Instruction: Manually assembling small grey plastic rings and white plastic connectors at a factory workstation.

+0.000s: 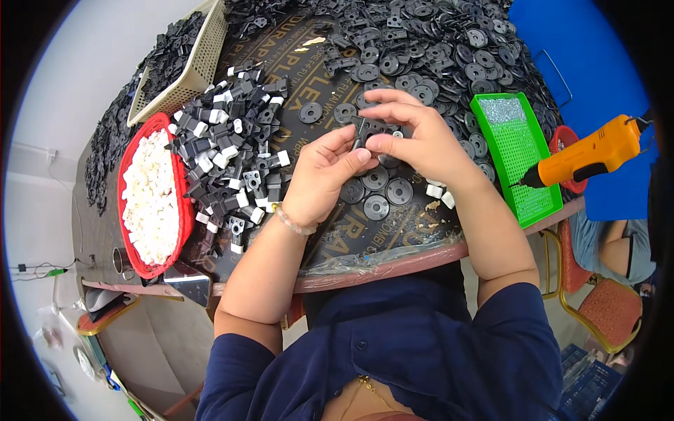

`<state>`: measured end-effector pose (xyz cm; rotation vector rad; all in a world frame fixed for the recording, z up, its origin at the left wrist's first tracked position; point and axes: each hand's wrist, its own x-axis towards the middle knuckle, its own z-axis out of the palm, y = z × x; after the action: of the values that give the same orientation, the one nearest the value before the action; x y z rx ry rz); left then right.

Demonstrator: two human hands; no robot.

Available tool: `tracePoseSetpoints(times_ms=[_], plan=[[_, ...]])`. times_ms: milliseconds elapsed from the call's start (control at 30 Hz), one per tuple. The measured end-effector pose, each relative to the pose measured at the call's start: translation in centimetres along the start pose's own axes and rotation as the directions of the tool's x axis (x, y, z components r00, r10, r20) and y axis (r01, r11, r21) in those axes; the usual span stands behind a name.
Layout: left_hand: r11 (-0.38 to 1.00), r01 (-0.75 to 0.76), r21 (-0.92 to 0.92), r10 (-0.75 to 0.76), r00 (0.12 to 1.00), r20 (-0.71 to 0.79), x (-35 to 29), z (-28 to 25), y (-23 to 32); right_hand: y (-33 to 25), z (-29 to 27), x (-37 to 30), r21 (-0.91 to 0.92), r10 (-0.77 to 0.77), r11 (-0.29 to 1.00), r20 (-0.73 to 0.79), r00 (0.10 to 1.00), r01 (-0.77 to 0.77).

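Observation:
My left hand (324, 168) pinches a small black plastic part (372, 128) between thumb and fingers over the table. From the other side, my right hand (421, 133) has its thumb and fingers around the same part, the upper fingers curved above it. Fingers partly hide the part's shape. Below the hands lie several black round discs (376, 207) with holes in them. Just under my right wrist sit a few small white pieces (441, 191). Left of my left hand spreads a pile of black parts with white ends (228, 151).
A red basket (188, 210) of white pieces and a beige crate (203, 59) of black parts stand left. Heaped black discs (477, 52) cover the far side. At right, a green tray (484, 116) holds small silvery pieces, with an orange electric screwdriver (597, 151) over it.

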<state>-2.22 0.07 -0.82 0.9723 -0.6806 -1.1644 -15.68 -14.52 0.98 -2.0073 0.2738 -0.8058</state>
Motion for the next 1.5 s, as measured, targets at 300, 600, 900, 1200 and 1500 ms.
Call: tracePoseSetpoints(times_ms=[300,600,900,1200,1500], plan=[[0.842,-0.094,0.532,0.143,0.988,-0.053,-0.6,0.4,0.5,-1.3,-1.3,0.0,0.362,0.363,0.824,0.255,0.896,-0.437],[0.981,-0.100,0.165,0.135,0.967,-0.215,0.3,-0.8,0.9,-4.5,-4.7,-2.6,-0.512,0.314,0.841,0.201,0.928,-0.174],[0.951,-0.105,-0.290,0.041,0.975,-0.219,0.5,-2.1,1.0,-2.7,-2.8,-9.0,-0.696,0.346,0.717,0.315,0.884,-0.033],[0.966,-0.118,-0.229,0.064,0.971,-0.229,0.1,-0.4,2.1,-2.6,-2.3,-0.8,-0.380,0.171,0.918,0.130,0.977,-0.110],[0.958,-0.259,-0.121,0.206,0.919,-0.335,0.8,-1.7,1.2,-2.1,2.0,2.9,0.071,0.295,0.943,0.276,0.915,-0.326]])
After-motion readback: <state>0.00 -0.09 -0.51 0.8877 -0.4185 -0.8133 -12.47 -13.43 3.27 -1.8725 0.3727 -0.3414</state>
